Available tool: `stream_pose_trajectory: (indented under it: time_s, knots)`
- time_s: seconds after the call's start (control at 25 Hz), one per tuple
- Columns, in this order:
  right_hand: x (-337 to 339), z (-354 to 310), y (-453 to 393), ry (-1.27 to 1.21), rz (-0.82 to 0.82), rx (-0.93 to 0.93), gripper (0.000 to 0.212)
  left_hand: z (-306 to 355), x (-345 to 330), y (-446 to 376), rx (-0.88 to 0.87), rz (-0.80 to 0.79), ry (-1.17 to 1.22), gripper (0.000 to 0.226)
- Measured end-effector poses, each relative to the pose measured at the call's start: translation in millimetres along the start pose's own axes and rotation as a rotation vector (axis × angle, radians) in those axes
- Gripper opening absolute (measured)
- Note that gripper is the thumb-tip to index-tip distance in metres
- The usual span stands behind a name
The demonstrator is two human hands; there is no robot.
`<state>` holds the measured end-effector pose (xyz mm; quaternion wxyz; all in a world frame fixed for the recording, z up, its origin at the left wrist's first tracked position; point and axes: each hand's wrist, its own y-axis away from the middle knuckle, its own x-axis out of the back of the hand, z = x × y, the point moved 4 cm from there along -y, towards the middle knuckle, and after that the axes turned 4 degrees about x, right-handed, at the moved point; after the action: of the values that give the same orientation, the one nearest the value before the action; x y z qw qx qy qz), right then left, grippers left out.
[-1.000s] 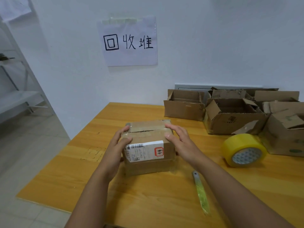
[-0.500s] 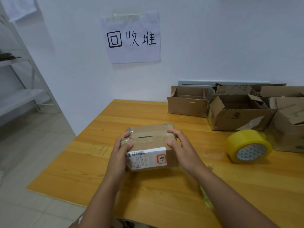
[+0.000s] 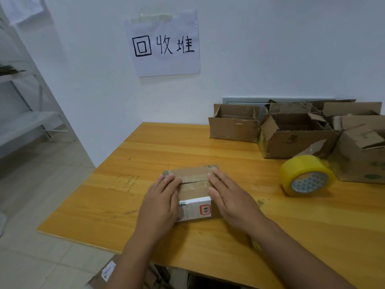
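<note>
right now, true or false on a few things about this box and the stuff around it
1. The left hand and the right hand both rest on the small taped box. True.
2. The yellow tape roll sits on the table, touched by neither hand. True.
3. The tape roll is left of the box. False: it is to its right.
4. The cartons at the back are sealed. False: they stand open.
5. A paper sign hangs on the wall. True.
</note>
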<state>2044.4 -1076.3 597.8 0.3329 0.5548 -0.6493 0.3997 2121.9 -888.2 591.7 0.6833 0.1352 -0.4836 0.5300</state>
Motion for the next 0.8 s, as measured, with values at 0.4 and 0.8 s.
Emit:
stream_pose_trajectory:
  time_s: [0.4, 0.8]
  knots:
    - [-5, -1, 5, 0.038, -0.151, 0.043, 0.087, 13, -8, -2, -0.057, 0.153, -0.278, 0.046]
    - [1, 3, 2, 0.143, -0.159, 0.086, 0.082, 39, -28, 3, -0.129, -0.103, -0.533, 0.069]
